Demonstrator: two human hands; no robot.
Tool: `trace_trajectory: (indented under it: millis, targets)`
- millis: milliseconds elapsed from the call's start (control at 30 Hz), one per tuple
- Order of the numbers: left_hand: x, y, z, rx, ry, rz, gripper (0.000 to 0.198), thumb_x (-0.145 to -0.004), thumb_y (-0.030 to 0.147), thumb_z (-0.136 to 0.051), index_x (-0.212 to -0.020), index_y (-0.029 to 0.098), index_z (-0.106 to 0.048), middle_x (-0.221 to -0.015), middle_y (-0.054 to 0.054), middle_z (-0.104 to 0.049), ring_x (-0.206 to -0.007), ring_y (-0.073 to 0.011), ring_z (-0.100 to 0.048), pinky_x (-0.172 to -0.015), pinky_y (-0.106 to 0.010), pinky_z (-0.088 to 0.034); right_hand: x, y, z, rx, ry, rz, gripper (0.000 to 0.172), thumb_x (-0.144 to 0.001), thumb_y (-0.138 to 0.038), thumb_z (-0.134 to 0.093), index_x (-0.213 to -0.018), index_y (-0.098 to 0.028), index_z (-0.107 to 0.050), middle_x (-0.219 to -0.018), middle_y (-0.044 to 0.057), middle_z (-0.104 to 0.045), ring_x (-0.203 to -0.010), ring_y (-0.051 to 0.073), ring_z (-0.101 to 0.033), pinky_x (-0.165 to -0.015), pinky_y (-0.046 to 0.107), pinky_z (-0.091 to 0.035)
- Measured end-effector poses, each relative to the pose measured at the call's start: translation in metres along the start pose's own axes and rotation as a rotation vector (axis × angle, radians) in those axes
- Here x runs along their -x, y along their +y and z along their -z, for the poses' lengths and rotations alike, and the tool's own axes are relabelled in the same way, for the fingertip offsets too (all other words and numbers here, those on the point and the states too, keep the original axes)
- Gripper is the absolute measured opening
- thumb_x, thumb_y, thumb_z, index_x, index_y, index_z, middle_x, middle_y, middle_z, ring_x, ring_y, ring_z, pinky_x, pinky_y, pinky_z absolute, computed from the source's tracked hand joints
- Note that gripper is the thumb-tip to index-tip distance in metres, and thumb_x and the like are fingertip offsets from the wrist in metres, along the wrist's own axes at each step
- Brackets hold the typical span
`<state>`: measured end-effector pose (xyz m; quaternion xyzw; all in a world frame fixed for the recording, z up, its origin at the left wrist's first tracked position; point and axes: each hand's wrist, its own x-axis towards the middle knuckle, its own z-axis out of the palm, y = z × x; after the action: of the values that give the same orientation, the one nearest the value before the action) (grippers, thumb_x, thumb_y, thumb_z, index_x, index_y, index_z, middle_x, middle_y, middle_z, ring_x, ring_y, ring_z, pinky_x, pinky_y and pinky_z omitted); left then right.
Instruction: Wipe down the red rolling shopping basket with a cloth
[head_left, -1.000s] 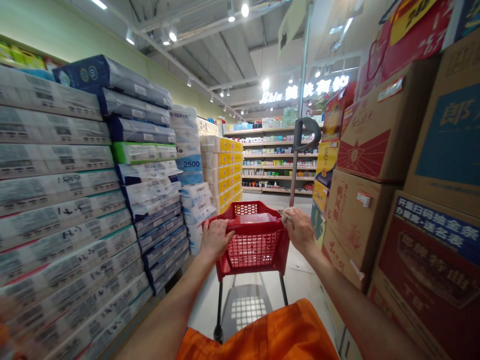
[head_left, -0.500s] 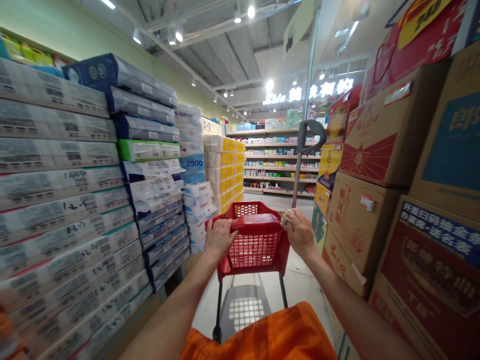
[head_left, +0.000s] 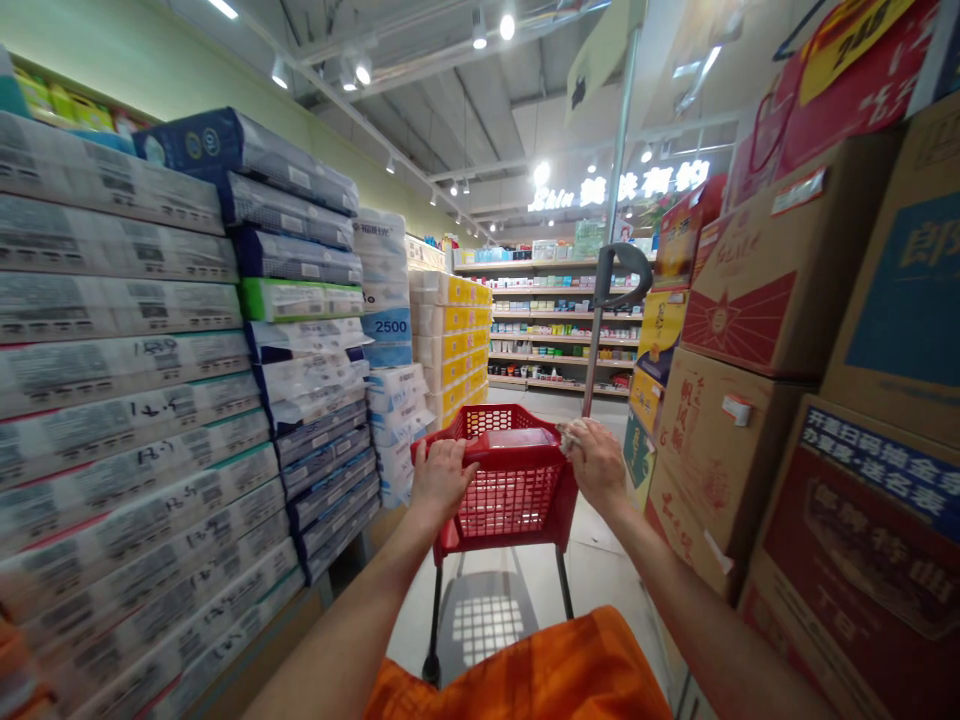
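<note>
A red plastic shopping cart (head_left: pixel 517 495) stands straight in front of me on dark metal legs. My left hand (head_left: pixel 444 478) is closed over the left end of its red handle (head_left: pixel 517 442). At the handle's right end, my right hand (head_left: pixel 598 458) grips a crumpled, pale cloth (head_left: pixel 572 437) against the cart's corner. Whether these fingers also wrap the handle is hidden. Just beyond this hand rises a metal pole (head_left: pixel 595 350) with a grey looped grip (head_left: pixel 626 274); its lower end is out of sight behind my hand.
Tall stacks of wrapped paper packs (head_left: pixel 120 400) and blue packs (head_left: pixel 300 260) line the left side. Cardboard cartons (head_left: pixel 739 430) are piled close on the right. Pale floor (head_left: pixel 600 560) runs between them towards stocked shelves (head_left: pixel 562 315) at the back.
Almost nothing differs. The view has shifted very slightly, while both hands keep their places on the cart.
</note>
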<state>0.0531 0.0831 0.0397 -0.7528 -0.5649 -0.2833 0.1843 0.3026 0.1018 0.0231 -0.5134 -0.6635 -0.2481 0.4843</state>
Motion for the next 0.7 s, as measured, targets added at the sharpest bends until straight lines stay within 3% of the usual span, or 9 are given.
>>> trace_trajectory:
  millis: [100, 233, 300, 367, 533, 600, 700]
  targets:
    - [0.0, 0.005, -0.001, 0.011, 0.014, 0.011, 0.036, -0.083, 0.037, -0.044, -0.113, 0.018, -0.05, -0.112, -0.007, -0.058, -0.108, -0.0238, -0.046, -0.101, -0.047, -0.021, -0.001, -0.007, -0.001, 0.021, -0.005, -0.018, 0.033, -0.079, -0.017, -0.04, -0.106, -0.014, -0.059, -0.117, 0.013, -0.053, -0.115, 0.026, -0.041, -0.099, 0.048, -0.031]
    - [0.001, 0.01, -0.001, -0.007, 0.024, 0.016, 0.036, -0.083, 0.036, -0.045, -0.113, 0.017, -0.05, -0.112, -0.008, -0.058, -0.108, -0.0241, -0.047, -0.1, -0.047, -0.022, -0.002, -0.062, -0.011, -0.101, -0.066, 0.163, 0.035, -0.08, -0.017, -0.042, -0.112, -0.021, -0.056, -0.121, 0.008, -0.051, -0.118, 0.023, -0.038, -0.101, 0.046, -0.03]
    - [0.001, 0.01, 0.0, -0.017, 0.023, 0.014, 0.035, -0.083, 0.037, -0.044, -0.113, 0.018, -0.05, -0.112, -0.008, -0.058, -0.107, -0.024, -0.047, -0.1, -0.047, -0.023, -0.002, -0.073, -0.014, -0.152, -0.098, 0.243, 0.036, -0.079, -0.015, -0.042, -0.113, -0.022, -0.055, -0.122, 0.006, -0.05, -0.12, 0.022, -0.036, -0.102, 0.044, -0.03]
    - [0.002, 0.009, 0.002, -0.02, 0.016, 0.013, 0.035, -0.083, 0.037, -0.044, -0.113, 0.019, -0.05, -0.112, -0.008, -0.058, -0.107, -0.024, -0.047, -0.1, -0.047, -0.024, -0.001, -0.063, -0.013, -0.154, -0.096, 0.24, 0.037, -0.079, -0.015, -0.042, -0.113, -0.022, -0.054, -0.123, 0.007, -0.05, -0.12, 0.022, -0.036, -0.101, 0.044, -0.031]
    - [0.003, 0.011, 0.002, -0.016, 0.024, 0.023, 0.036, -0.083, 0.036, -0.044, -0.114, 0.019, -0.05, -0.112, -0.008, -0.058, -0.108, -0.0251, -0.046, -0.101, -0.048, -0.022, -0.001, -0.004, -0.007, -0.044, 0.026, -0.004, 0.033, -0.079, -0.016, -0.039, -0.106, -0.018, -0.058, -0.117, 0.01, -0.054, -0.114, 0.024, -0.042, -0.098, 0.048, -0.032]
    - [0.002, 0.014, 0.0, -0.01, 0.024, 0.036, 0.036, -0.083, 0.037, -0.044, -0.114, 0.02, -0.05, -0.112, -0.008, -0.057, -0.108, -0.0255, -0.046, -0.101, -0.048, -0.022, -0.001, -0.004, -0.008, -0.037, 0.045, -0.02, 0.033, -0.079, -0.017, -0.039, -0.105, -0.017, -0.059, -0.117, 0.011, -0.053, -0.115, 0.025, -0.042, -0.099, 0.049, -0.031]
    - [0.002, 0.016, -0.001, -0.006, 0.017, 0.043, 0.037, -0.083, 0.037, -0.044, -0.115, 0.02, -0.05, -0.112, -0.008, -0.057, -0.108, -0.0257, -0.046, -0.101, -0.049, -0.021, 0.001, -0.034, -0.012, -0.086, -0.002, 0.076, 0.035, -0.08, -0.017, -0.04, -0.111, -0.02, -0.056, -0.121, 0.009, -0.051, -0.118, 0.024, -0.038, -0.1, 0.049, -0.031]
